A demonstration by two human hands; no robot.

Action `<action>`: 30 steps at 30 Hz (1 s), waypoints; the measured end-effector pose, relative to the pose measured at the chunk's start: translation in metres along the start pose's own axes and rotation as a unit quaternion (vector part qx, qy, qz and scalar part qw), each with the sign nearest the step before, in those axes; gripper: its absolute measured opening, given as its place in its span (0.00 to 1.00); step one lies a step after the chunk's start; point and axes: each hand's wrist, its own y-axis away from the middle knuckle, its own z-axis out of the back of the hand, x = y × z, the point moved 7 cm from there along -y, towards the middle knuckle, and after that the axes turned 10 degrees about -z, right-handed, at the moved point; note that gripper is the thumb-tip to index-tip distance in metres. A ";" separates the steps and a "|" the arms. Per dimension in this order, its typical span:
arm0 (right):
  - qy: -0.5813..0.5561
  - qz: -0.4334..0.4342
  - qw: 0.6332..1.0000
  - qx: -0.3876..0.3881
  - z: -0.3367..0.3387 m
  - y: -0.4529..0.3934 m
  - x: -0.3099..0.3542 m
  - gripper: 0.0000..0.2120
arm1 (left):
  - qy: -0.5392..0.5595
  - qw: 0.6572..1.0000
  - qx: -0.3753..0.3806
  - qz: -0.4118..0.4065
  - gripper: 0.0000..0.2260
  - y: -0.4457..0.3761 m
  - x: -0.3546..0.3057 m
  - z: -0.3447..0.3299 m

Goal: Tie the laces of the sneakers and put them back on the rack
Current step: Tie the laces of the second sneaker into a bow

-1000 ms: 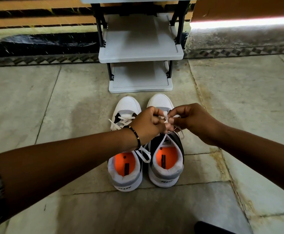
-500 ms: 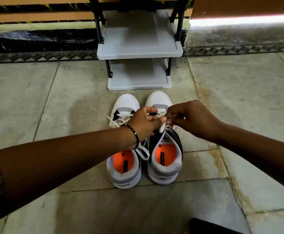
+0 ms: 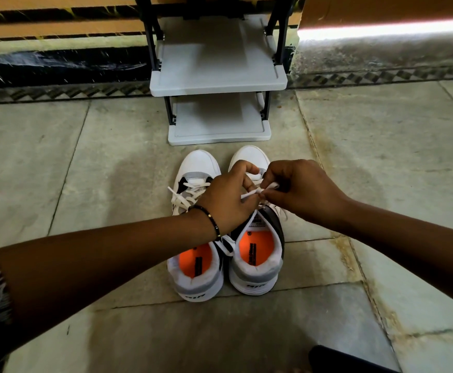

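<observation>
Right sneaker (image 3: 257, 254): lace (image 3: 249, 195) pinched in grip of left hand (image 3: 228, 203) and right hand (image 3: 298, 187), knot unfinished; left sneaker (image 3: 195, 259) untied; rack (image 3: 217, 76) awaiting both

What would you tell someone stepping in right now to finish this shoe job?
Left hand and right hand: both pinch the white lace over the right sneaker, mid-tie.
Left sneaker: beside it on the floor, laces lying loose.
Rack: just beyond the toes, both visible shelves bare.
Done: nothing finished.
Left: complete this bow, tie the other sneaker, then set both on the rack.
</observation>
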 end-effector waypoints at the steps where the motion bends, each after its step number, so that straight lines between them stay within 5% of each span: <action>1: -0.010 -0.003 1.000 -0.008 0.000 0.001 0.000 0.03 | -0.016 1.000 0.005 -0.001 0.17 -0.001 -0.001 -0.001; 7: -0.012 0.016 1.000 -0.013 -0.005 0.006 0.005 0.06 | -0.067 0.996 0.043 0.029 0.14 -0.006 0.003 -0.010; 11: 0.032 0.057 0.998 -0.017 -0.006 0.008 0.011 0.08 | -0.009 0.996 0.055 0.067 0.11 -0.005 0.009 -0.010; 20: 0.096 0.098 0.990 -0.024 -0.005 0.014 0.007 0.05 | 0.000 0.993 0.114 0.036 0.13 -0.006 -0.003 -0.001; 30: 0.170 0.120 0.978 -0.005 -0.003 0.013 0.012 0.04 | -0.214 0.974 0.075 -0.003 0.10 -0.020 -0.018 0.020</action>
